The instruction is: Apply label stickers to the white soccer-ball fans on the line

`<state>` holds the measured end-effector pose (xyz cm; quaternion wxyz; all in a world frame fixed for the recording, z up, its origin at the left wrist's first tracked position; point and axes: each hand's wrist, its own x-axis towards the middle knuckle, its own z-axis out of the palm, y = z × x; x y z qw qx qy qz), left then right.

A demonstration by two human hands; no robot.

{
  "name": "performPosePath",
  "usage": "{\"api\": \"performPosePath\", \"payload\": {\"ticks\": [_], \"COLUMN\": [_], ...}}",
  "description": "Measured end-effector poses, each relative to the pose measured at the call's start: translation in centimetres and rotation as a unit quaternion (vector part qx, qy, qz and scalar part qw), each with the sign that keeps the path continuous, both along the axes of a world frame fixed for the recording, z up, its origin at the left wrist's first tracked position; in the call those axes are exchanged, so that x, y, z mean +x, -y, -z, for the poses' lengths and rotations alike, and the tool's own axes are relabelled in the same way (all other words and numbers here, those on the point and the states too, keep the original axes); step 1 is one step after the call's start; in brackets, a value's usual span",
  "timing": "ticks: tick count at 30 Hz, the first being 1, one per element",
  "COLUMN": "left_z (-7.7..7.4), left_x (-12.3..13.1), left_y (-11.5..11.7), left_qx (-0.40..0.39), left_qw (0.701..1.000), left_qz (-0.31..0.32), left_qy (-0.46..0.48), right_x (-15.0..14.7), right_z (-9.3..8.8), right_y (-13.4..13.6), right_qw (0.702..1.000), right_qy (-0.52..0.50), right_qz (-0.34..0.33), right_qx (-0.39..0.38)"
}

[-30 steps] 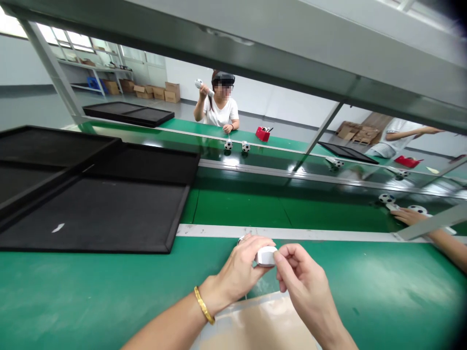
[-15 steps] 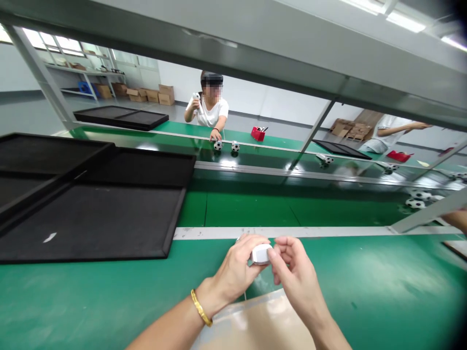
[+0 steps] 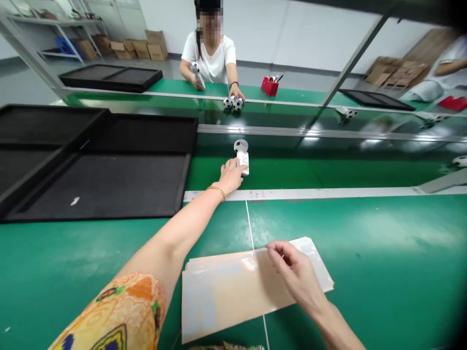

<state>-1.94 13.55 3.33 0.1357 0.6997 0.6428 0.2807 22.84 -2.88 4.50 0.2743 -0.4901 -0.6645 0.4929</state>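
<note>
Live at the green table: the left hand is seen open, fingers extended, its fingertips touching a white handle topped by a small black-and-white football. Both lie on the green conveyor belt, just beyond the white rail. The right hand is closed in a pinch on the upper edge of a stack of peach plastic sheets on the table, and a black tray is laid to the left of the belt.

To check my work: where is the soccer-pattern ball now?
Head view: the ball sits mid-picture on the green surface, joined to a white handle touched by the left hand.
</note>
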Motion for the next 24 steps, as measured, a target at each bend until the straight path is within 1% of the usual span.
{"api": "performPosePath", "payload": {"ticks": [1,2,3,4,6,7,8,10,12,13,15,18,21,23,24], "left_z": [0.4,0.5,0.4,0.1,-0.6,-0.9,-1.0,-0.6,0.4,1.1,2.2,3.2,3.7,4.0,4.0], "left_x": [-0.5,-0.9,-1.4,-1.9,-2.9,-3.4,-3.8,-4.0,-3.1,-2.4,-0.8,0.8,0.2,-0.9,-1.6], "left_y": [0.9,2.3,4.3,6.7,12.3,15.4,18.4,23.8,27.8,29.0,30.2,29.9,29.2,28.7,28.4], "left_qx": [-0.021,-0.039,-0.052,-0.060,-0.073,-0.080,-0.087,-0.097,-0.081,-0.061,-0.016,0.012,0.017,0.026,0.032], "left_qw": [1.000,0.999,0.998,0.997,0.994,0.992,0.990,0.987,0.987,0.990,0.996,1.000,0.999,0.998,0.996], "left_qz": [0.007,0.017,0.031,0.046,0.072,0.078,0.062,0.001,-0.036,-0.035,-0.025,-0.016,0.002,0.020,0.030], "left_qy": [0.001,0.003,0.005,0.012,0.030,0.063,0.091,0.128,0.134,0.123,0.083,0.016,-0.030,-0.059,-0.076], "right_x": [0.0,-0.1,-0.3,-0.5,-1.1,-1.5,-1.9,-2.5,-3.0,-3.2,-3.5,-3.7,-3.0,-1.4,-0.2], "right_z": [0.4,0.9,1.2,1.5,2.0,2.1,2.2,2.3,2.4,2.5,2.5,2.1,1.7,1.5,1.6], "right_y": [0.8,1.5,2.0,2.4,2.8,2.9,3.0,3.0,3.0,3.1,3.1,3.3,2.9,2.2,1.7], "right_qw": [0.999,0.997,0.994,0.991,0.981,0.976,0.970,0.957,0.946,0.941,0.933,0.928,0.928,0.928,0.928], "right_qy": [0.021,0.032,0.041,0.051,0.069,0.077,0.086,0.105,0.124,0.133,0.150,0.171,0.183,0.199,0.210], "right_qz": [-0.032,-0.060,-0.083,-0.103,-0.125,-0.131,-0.134,-0.141,-0.143,-0.140,-0.138,-0.143,-0.127,-0.087,-0.057], "right_qx": [0.018,0.033,0.051,0.073,0.129,0.158,0.186,0.231,0.263,0.278,0.296,0.298,0.298,0.301,0.303]}}
